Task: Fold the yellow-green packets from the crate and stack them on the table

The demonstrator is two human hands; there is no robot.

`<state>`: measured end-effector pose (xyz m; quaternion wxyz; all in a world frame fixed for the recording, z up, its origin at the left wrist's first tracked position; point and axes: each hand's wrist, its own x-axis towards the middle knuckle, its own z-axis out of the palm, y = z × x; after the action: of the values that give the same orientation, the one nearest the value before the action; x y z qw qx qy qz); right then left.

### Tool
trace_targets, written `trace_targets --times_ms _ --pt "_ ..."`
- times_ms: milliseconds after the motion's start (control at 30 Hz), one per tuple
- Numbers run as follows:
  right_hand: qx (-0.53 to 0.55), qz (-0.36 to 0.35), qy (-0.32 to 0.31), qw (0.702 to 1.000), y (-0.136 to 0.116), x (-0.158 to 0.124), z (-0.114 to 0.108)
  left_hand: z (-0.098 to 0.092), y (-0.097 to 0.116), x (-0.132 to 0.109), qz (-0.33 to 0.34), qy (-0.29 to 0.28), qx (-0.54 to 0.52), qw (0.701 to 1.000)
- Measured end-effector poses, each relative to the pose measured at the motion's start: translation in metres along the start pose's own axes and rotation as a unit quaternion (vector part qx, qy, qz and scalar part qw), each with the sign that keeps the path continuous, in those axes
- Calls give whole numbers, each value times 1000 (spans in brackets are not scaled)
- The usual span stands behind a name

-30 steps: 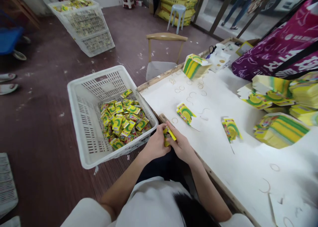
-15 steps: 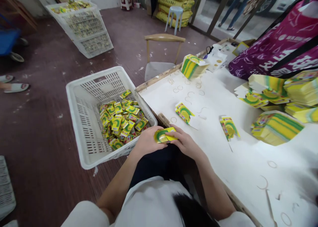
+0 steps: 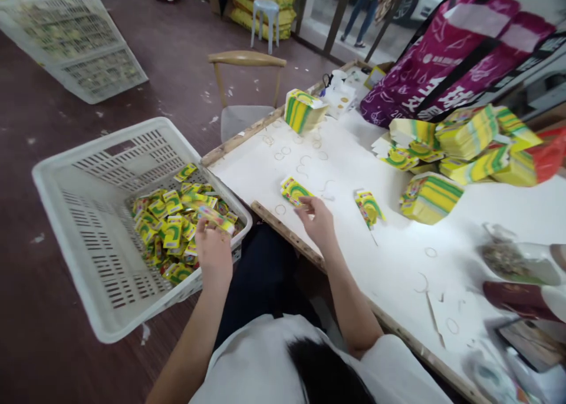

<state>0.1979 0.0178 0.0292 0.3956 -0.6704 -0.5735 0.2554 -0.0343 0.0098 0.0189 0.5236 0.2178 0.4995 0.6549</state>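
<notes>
My left hand [image 3: 213, 250] is over the white plastic basket [image 3: 66, 215], its fingers closed on a small yellow-and-green packed box [image 3: 216, 219], slightly blurred. Beneath it lies a heap of similar yellow boxes [image 3: 172, 232]. On the white tabletop, my right hand [image 3: 320, 226] reaches to the near right end of a flat printed carton [image 3: 292, 189]. Its fingers are curved and apart, at the carton's edge; whether they touch it is hard to tell. A second carton [image 3: 368, 208] of the same print lies farther right.
Stacks of folded cartons [image 3: 431, 197] stand on the table's right, another stack [image 3: 303, 112] near its far edge. A purple bag [image 3: 415, 85] is behind. Beyond the wooden table edge are a chair [image 3: 247, 118] and stacked crates [image 3: 88, 50]. A phone [image 3: 530, 342] lies at lower right.
My hands, together on one box before, have parted. The left carried the box left over the basket; the right moved to the flat carton on the table. The view shifted right.
</notes>
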Motion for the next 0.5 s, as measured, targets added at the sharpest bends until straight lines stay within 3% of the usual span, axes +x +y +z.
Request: trace_targets --times_ms 67,133,300,500 --pt "-170 48 45 983 14 19 -6 -1 -3 4 -85 48 -73 993" --pt "-262 91 52 959 24 32 -5 0 -7 2 -133 40 -76 987" --pt "-312 117 29 942 30 37 9 7 -15 -13 -154 -43 -42 986" --pt "-318 120 13 940 22 30 13 8 -17 -17 -175 -78 -20 981"
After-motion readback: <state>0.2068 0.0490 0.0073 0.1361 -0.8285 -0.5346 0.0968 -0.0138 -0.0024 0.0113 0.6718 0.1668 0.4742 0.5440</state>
